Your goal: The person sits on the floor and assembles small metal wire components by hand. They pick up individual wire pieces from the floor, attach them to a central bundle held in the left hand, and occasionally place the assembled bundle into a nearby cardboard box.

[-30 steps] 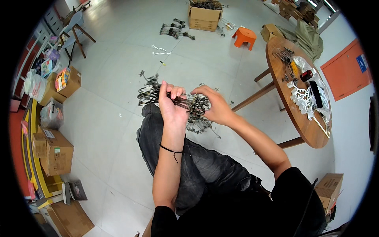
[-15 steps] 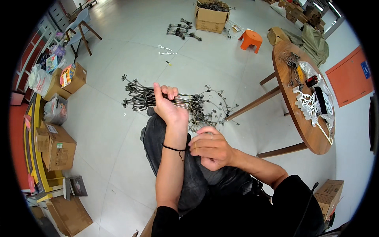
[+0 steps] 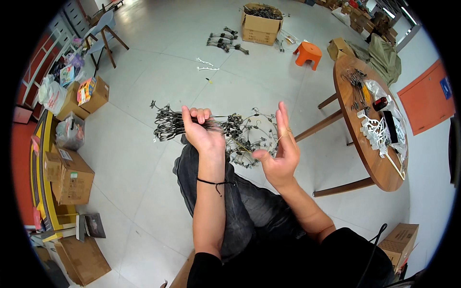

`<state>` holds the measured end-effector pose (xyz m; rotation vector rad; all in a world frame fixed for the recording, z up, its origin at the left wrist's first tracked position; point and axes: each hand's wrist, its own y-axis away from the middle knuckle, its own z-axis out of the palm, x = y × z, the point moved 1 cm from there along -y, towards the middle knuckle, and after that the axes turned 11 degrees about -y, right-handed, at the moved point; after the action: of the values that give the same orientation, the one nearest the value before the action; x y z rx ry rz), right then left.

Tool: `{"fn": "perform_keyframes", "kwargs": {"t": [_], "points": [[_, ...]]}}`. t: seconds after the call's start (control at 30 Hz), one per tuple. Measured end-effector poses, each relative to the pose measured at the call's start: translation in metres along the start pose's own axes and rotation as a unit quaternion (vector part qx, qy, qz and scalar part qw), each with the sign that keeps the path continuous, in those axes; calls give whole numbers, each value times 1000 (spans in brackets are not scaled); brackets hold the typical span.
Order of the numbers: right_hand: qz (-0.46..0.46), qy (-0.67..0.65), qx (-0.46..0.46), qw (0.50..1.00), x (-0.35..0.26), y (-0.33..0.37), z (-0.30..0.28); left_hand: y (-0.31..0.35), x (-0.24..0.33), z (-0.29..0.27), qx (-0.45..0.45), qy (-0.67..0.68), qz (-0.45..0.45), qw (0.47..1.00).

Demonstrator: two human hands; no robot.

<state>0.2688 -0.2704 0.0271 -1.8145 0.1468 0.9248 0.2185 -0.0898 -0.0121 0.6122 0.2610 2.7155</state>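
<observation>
My left hand (image 3: pixel 204 132) is closed round the middle of a thick bundle of dark metal clip hangers (image 3: pixel 169 124), which lies sideways above my knee. Its thumb points up. To the right, my right hand (image 3: pixel 282 156) is raised with fingers stretched upward and thumb apart. A thin yellowish rubber band (image 3: pixel 279 139) is looped over those fingers and pulled taut. A yellowish strand runs from near the thumb toward the bundle's right end; whether it is the same band I cannot tell. More loose clip hangers (image 3: pixel 257 125) lie tangled beyond, partly behind the hands.
A wooden table (image 3: pixel 355 139) on the right bears hangers, white plastic pieces and a clear bag. Ahead are an orange stool (image 3: pixel 308 54), a carton of hangers (image 3: pixel 259 31) and hanger bundles (image 3: pixel 224 41) on the floor. Cardboard boxes (image 3: pixel 74 177) line the left.
My right hand has moved up and to the right from beside my left wrist, its curled fingers now stretched out with the band spread over them. The left hand keeps hold of the bundle.
</observation>
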Motion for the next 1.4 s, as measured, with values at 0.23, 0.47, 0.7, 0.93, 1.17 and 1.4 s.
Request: {"fn": "perform_keyframes", "kwargs": {"t": [0.23, 0.47, 0.7, 0.93, 1.17, 1.4], "points": [[401, -347, 27, 847, 29, 42, 26, 8, -3, -1, -46, -10, -19, 999], [503, -421, -75, 751, 56, 10, 13, 22, -18, 12, -70, -128, -74, 987], [296, -47, -200, 933, 35, -25, 5, 28, -24, 13, -55, -240, -75, 966], [359, -92, -234, 899, 56, -31, 12, 31, -30, 12, -76, -238, -57, 967], [593, -455, -353, 563, 107, -29, 7, 33, -23, 16, -108, -181, -136, 968], [600, -651, -265, 383, 137, 17, 5, 16, -20, 7, -88, -39, -228, 969]]}}
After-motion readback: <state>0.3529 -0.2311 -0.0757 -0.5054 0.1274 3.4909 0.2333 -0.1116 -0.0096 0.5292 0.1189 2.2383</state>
